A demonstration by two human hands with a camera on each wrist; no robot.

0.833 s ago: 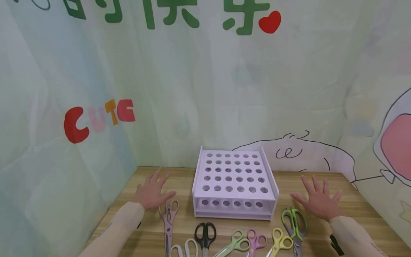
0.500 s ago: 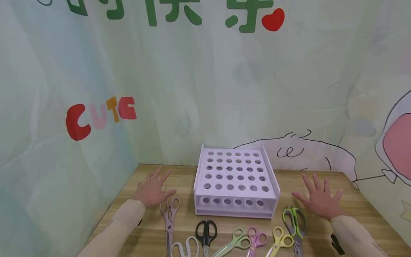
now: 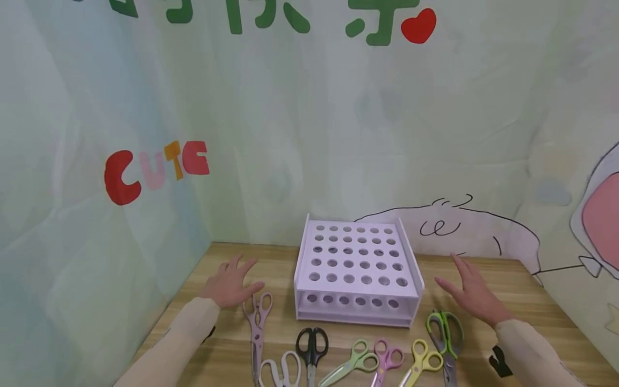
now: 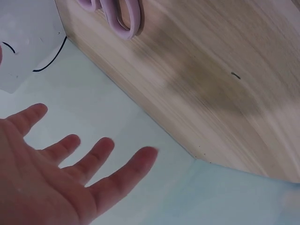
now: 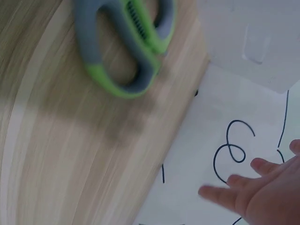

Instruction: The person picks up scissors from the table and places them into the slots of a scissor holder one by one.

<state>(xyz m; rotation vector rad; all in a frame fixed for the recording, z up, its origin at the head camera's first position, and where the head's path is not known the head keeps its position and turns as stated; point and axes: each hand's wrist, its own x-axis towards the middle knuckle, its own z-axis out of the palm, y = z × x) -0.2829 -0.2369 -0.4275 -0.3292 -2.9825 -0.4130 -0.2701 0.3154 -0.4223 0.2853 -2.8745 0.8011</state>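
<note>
Wooden table, lilac scissors beside empty left hand, green-grey scissors near empty right hand, both unclenched

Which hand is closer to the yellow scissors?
Right: the right hand is beyond the yellow scissors, to their right; the left hand is farther off, left of the white rack.

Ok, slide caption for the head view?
Left hand and right hand flank a holed rack; seven pairs of scissors lie on the table.

Soft, muted light casts diffuse shadows on the pale striped wooden tabletop beside the left hand. Near the right hand, the grey-and-green plastic scissor handles look softly blurred
</note>
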